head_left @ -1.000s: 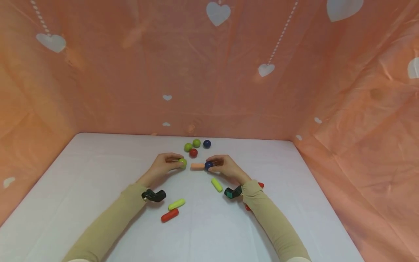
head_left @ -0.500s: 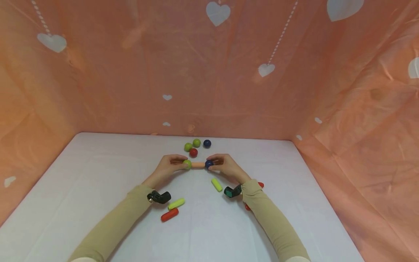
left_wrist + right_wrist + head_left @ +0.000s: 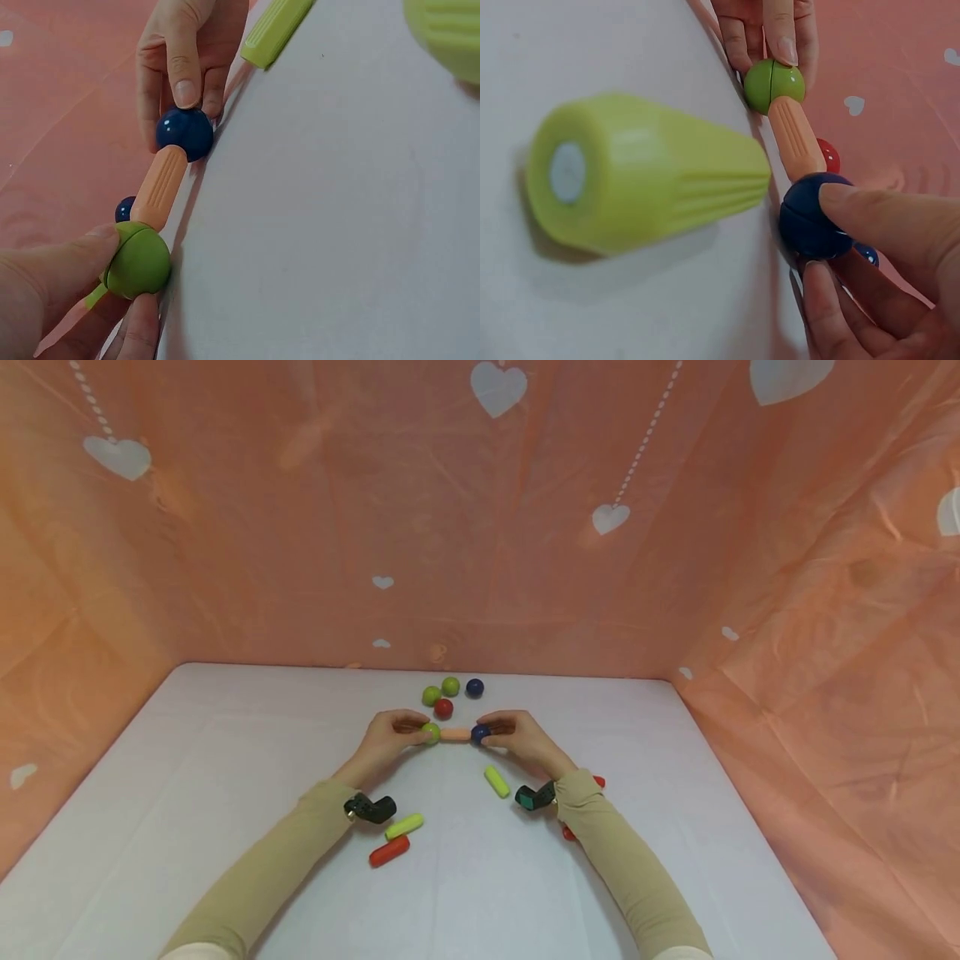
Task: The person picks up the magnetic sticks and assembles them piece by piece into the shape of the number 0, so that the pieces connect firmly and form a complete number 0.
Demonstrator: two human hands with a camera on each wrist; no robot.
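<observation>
My left hand [image 3: 388, 737] pinches a green ball [image 3: 139, 261] between thumb and fingers. In my right hand [image 3: 521, 740] a dark blue ball [image 3: 815, 216] is pinched the same way. Between the two balls lies an orange ribbed rod [image 3: 455, 735], its left end against the green ball and its right end against the blue one. Together they form a straight bar close above or on the table; which of the two I cannot tell. Just in front of the right hand lies a yellow-green rod [image 3: 497, 782], large in the right wrist view with a pale round spot on its end.
Behind the hands sit two green balls [image 3: 431, 696], a red ball [image 3: 443, 708] and another blue ball [image 3: 475, 687]. Near the left forearm lie a second yellow-green rod [image 3: 404, 826] and a red rod [image 3: 389, 851]. Red pieces [image 3: 568, 832] show partly from under the right forearm.
The left hand has moved right with the green ball, closing the gap until the ball meets the orange rod. The right hand with the blue ball has stayed nearly in place.
</observation>
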